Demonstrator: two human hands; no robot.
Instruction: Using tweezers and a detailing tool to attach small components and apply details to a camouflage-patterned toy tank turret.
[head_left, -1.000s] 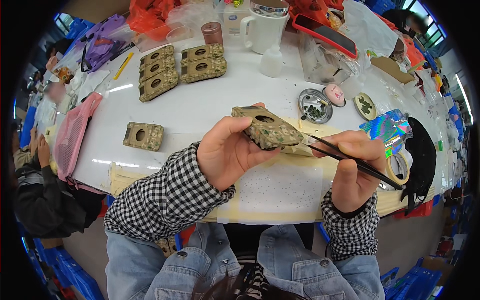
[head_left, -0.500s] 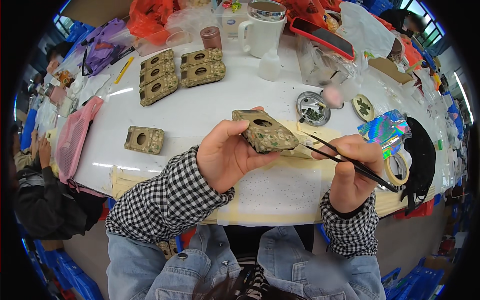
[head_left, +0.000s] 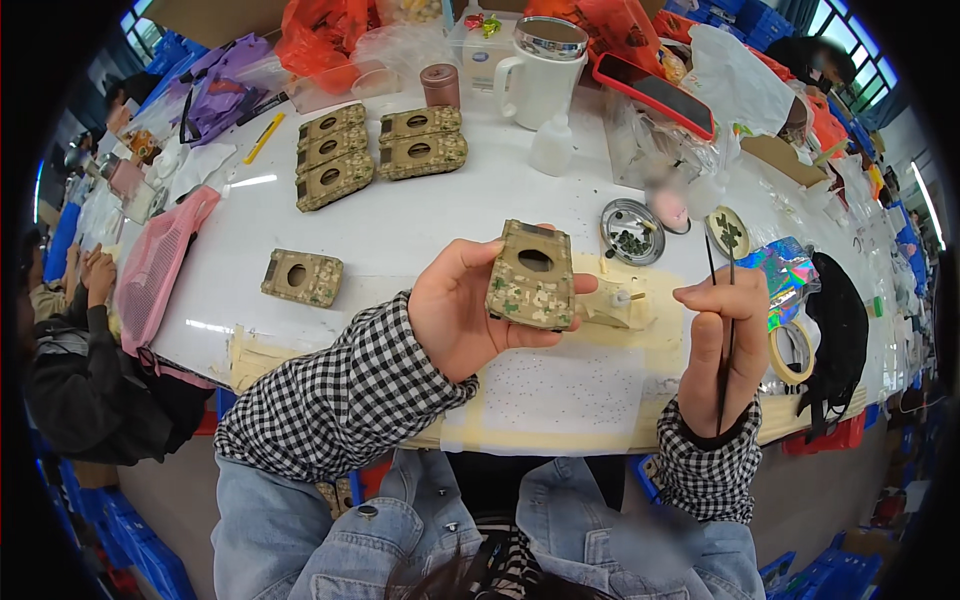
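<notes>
Currently, cream dish [head_left: 742, 248] w/ green bits [head_left: 730, 233] nr tweezers [head_left: 722, 388]

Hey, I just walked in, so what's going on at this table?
Someone in checked sleeves is holding a camouflage model tank hull in the left hand. The right hand holds black tweezers, tips spread and not touching the hull. On the white table, five similar hulls sit grouped toward the back, and another hull lies alone to the left. A round dish of dark green bits sits beyond the hands.
</notes>
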